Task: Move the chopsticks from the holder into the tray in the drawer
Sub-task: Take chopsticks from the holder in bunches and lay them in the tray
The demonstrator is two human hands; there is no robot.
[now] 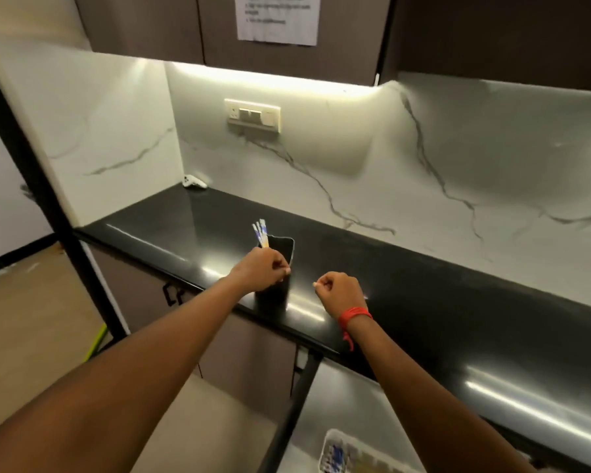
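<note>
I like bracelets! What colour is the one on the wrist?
Red. The band sits on the right wrist, clear in the head view.

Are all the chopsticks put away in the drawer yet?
Not yet. The drawer is open and its tray seems to hold some already. The left hand is at the black holder, where a few chopsticks stand. The right hand hovers closed over the counter.

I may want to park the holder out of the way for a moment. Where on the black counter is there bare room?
The counter lies bare right of the right hand, along the marble backsplash. It is also bare between the holder and the small white object in the back corner. It is crowded only at the front edge, where the left hand meets the holder.
</note>
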